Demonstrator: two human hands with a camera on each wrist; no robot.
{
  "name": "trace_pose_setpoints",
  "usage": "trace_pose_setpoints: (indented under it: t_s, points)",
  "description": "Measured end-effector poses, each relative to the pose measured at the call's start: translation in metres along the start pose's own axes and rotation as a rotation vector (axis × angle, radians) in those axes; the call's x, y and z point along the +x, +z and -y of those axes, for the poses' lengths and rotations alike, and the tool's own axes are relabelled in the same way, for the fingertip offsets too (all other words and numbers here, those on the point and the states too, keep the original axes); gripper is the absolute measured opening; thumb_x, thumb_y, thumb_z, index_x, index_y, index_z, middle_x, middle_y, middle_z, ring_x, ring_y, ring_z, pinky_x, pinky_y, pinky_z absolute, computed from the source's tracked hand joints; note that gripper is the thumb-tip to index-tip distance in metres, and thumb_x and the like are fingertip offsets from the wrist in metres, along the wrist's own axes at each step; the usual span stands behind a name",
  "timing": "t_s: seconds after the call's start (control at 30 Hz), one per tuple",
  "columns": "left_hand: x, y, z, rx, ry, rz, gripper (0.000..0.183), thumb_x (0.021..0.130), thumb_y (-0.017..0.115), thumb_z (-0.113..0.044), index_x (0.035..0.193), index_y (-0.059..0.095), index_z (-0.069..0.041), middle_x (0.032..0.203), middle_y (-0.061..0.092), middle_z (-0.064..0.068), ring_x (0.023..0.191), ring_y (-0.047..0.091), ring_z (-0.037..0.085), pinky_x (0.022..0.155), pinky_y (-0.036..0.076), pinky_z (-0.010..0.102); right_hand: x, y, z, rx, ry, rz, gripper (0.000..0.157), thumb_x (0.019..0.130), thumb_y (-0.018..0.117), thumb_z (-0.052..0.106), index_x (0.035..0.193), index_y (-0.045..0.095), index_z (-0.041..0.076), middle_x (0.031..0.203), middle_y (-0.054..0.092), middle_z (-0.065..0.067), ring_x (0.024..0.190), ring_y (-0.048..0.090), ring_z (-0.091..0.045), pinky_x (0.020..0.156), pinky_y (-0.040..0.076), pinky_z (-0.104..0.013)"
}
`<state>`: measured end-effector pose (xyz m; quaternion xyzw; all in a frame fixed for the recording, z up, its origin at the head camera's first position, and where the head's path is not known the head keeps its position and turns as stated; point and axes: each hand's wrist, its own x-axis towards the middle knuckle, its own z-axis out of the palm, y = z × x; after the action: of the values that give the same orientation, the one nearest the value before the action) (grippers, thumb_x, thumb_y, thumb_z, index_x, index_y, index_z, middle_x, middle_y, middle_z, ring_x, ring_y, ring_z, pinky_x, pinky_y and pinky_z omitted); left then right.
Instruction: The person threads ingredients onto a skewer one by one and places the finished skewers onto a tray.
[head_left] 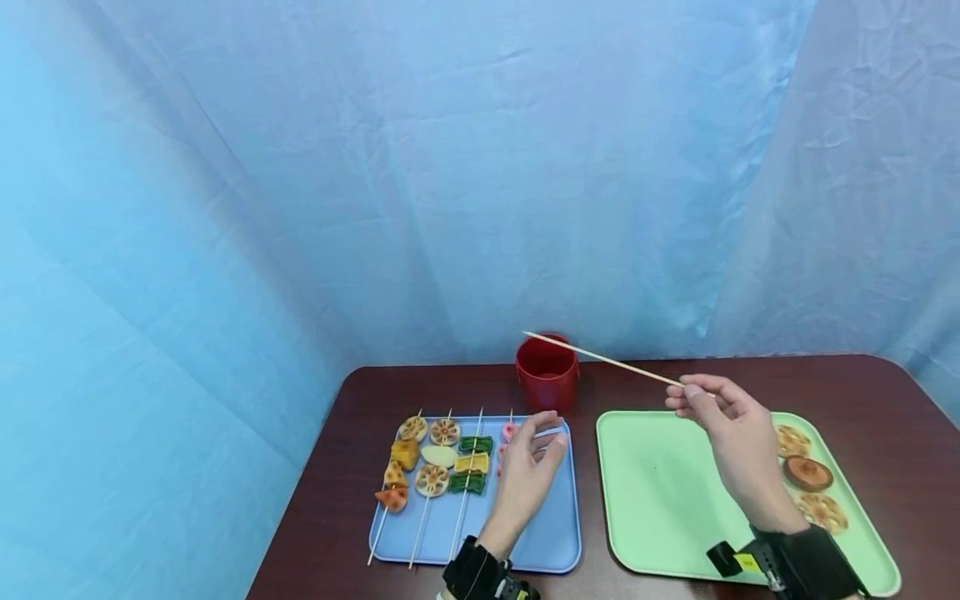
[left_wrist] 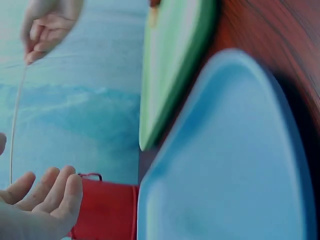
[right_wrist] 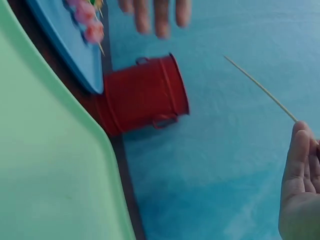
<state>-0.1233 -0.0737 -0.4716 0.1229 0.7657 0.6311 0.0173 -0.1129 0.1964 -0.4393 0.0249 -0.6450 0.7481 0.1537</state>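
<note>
My right hand point(head_left: 731, 442) pinches a thin bare wooden skewer point(head_left: 600, 357) near one end, above the green tray point(head_left: 652, 500). The skewer slants up to the left, and its pointed tip overlaps the rim of the red bucket point(head_left: 547, 385) in the head view. Over the right part of the blue tray point(head_left: 546, 533), my left hand point(head_left: 521, 483) is raised with nothing in it. Its fingers point(left_wrist: 57, 187) are spread and slightly bent in the left wrist view. Behind it, a skewer of pink pieces point(right_wrist: 92, 31) is partly hidden in the head view.
Three more loaded skewers lie on the blue tray: lotus slices point(head_left: 432, 481), green and yellow pieces point(head_left: 471, 463), and orange-brown chunks point(head_left: 393, 475). Two loose lotus slices point(head_left: 822, 512) and a brown mushroom slice point(head_left: 807, 473) sit at the green tray's right side. Blue cloth point(head_left: 480, 183) hangs behind the table.
</note>
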Motion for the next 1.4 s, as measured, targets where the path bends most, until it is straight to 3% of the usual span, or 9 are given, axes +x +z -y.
trace_pose_setpoints:
  t_s: [0.23, 0.33, 0.47, 0.8, 1.03, 1.2, 1.4]
  points:
    - [0.009, 0.009, -0.007, -0.516, -0.082, 0.05, 0.046, 0.108, 0.056, -0.02, 0.149, 0.042, -0.003, 0.146, 0.058, 0.015, 0.132, 0.058, 0.037, 0.104, 0.049, 0.04, -0.018, 0.005, -0.012, 0.121, 0.148, 0.086, 0.025, 0.105, 0.061, 0.012, 0.125, 0.063, -0.003, 0.106, 0.076, -0.004, 0.098, 0.072, -0.014, 0.084, 0.058, -0.027]
    - [0.011, 0.013, -0.011, -0.666, -0.132, 0.038, 0.049, 0.107, 0.058, -0.021, 0.15, 0.041, -0.002, 0.147, 0.056, 0.018, 0.132, 0.058, 0.036, 0.103, 0.05, 0.039, -0.023, 0.01, -0.015, 0.119, 0.19, 0.107, 0.026, 0.105, 0.062, 0.014, 0.124, 0.062, -0.004, 0.106, 0.075, -0.004, 0.099, 0.072, -0.014, 0.085, 0.058, -0.027]
    - [0.014, 0.018, -0.015, -0.779, -0.165, 0.022, 0.045, 0.107, 0.058, -0.018, 0.147, 0.043, -0.002, 0.144, 0.058, 0.019, 0.129, 0.06, 0.036, 0.101, 0.051, 0.039, -0.028, 0.017, -0.02, 0.107, 0.243, 0.125, 0.025, 0.105, 0.062, 0.016, 0.123, 0.063, -0.001, 0.107, 0.075, -0.006, 0.1, 0.073, -0.015, 0.086, 0.058, -0.029]
    - [0.016, 0.028, -0.018, -0.877, -0.205, -0.014, 0.031, 0.11, 0.049, -0.012, 0.138, 0.048, 0.001, 0.136, 0.064, 0.023, 0.129, 0.059, 0.042, 0.099, 0.051, 0.041, -0.036, 0.032, -0.029, 0.071, 0.284, 0.142, 0.026, 0.105, 0.063, 0.016, 0.121, 0.062, -0.003, 0.106, 0.075, -0.009, 0.099, 0.072, -0.016, 0.086, 0.058, -0.031]
    - [0.014, 0.029, -0.018, -0.864, -0.238, -0.02, 0.027, 0.111, 0.048, -0.013, 0.132, 0.05, 0.003, 0.132, 0.067, 0.022, 0.123, 0.064, 0.038, 0.098, 0.052, 0.04, -0.038, 0.034, -0.03, -0.047, 0.314, 0.146, 0.034, 0.104, 0.065, 0.022, 0.125, 0.06, -0.005, 0.108, 0.076, -0.008, 0.1, 0.073, -0.016, 0.087, 0.058, -0.035]
    - [0.012, 0.027, -0.015, -0.837, -0.234, -0.042, 0.026, 0.11, 0.05, -0.015, 0.129, 0.051, 0.002, 0.129, 0.067, 0.025, 0.123, 0.064, 0.04, 0.097, 0.053, 0.04, -0.036, 0.023, -0.031, -0.158, 0.296, 0.192, 0.042, 0.106, 0.061, 0.029, 0.132, 0.058, -0.004, 0.119, 0.074, -0.011, 0.107, 0.072, -0.017, 0.091, 0.058, -0.039]
    - [0.011, 0.02, -0.007, -0.739, -0.219, -0.079, 0.025, 0.109, 0.053, -0.018, 0.127, 0.055, -0.001, 0.118, 0.071, 0.021, 0.115, 0.069, 0.036, 0.095, 0.054, 0.039, -0.027, -0.005, -0.024, -0.285, 0.257, 0.196, 0.046, 0.107, 0.059, 0.035, 0.136, 0.057, -0.001, 0.123, 0.073, -0.009, 0.109, 0.071, -0.018, 0.092, 0.057, -0.038]
